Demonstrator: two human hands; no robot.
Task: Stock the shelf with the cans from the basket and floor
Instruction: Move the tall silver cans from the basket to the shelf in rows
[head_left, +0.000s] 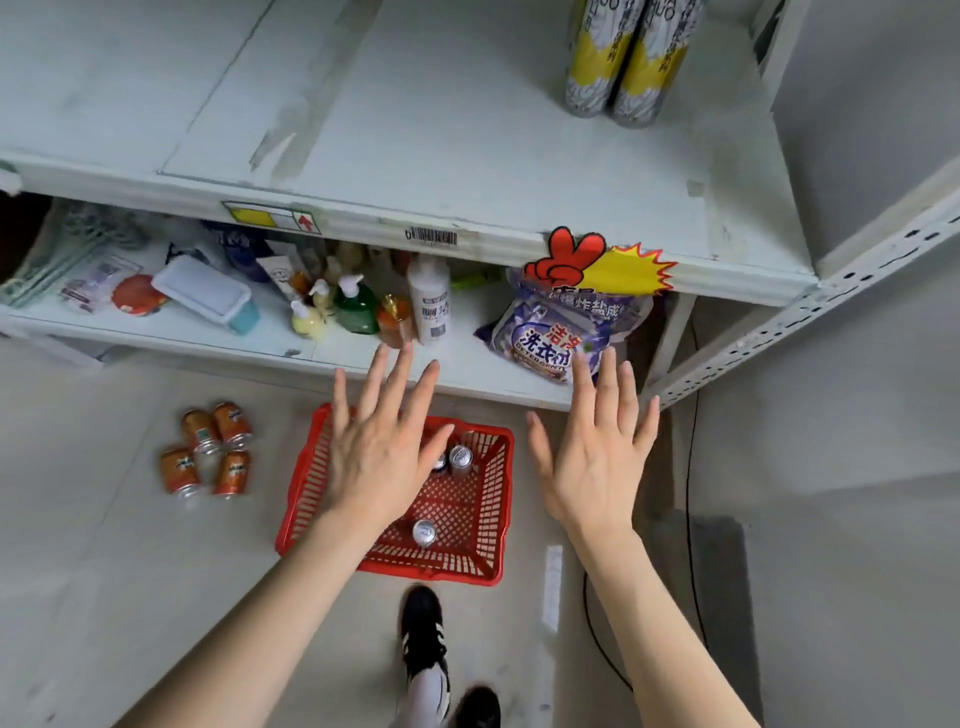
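A red plastic basket (483, 525) stands on the floor below the shelf, with silver-topped cans (460, 458) upright inside, another can (425, 532) near its front. Several orange cans (208, 452) stand in a cluster on the floor to the basket's left. My left hand (379, 447) hovers over the basket with fingers spread and straight, holding nothing. My right hand (597, 452) is spread flat to the right of the basket, also holding nothing. The white upper shelf board (441, 130) is mostly bare.
Two tall yellow and silver cans (623, 57) stand at the back right of the upper shelf. The lower shelf (363, 358) holds bottles, a lidded box and a detergent bag (561, 332). A metal upright (779, 332) is at right. My black shoes (423, 634) are below the basket.
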